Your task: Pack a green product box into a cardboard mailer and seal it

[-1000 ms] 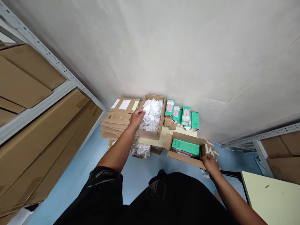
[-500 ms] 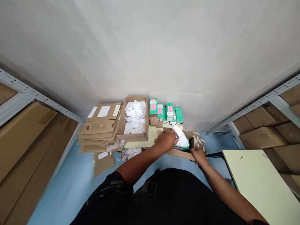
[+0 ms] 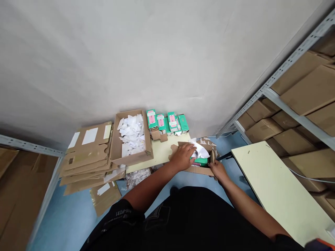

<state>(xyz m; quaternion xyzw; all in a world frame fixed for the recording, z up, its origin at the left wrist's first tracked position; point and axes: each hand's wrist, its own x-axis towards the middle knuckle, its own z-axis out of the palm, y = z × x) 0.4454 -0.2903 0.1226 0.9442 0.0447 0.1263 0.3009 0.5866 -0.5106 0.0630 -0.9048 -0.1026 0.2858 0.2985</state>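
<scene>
Fingers of the right hand (image 3: 218, 169) grip the near corner of the small open brown cardboard box (image 3: 199, 169), unchanged from a second ago. The left hand (image 3: 185, 156), then over the tray of white paper packets (image 3: 131, 136), now presses a white packet (image 3: 201, 150) onto the green carton (image 3: 202, 161) inside, fingers curled around it, forearm stretched forward.

Even, soft daylight-like light fills the scene, with no glare and only faint shadows under the left hand (image 3: 185, 156). Edges bend strongly; the shelves far left of it smear with motion blur.
</scene>
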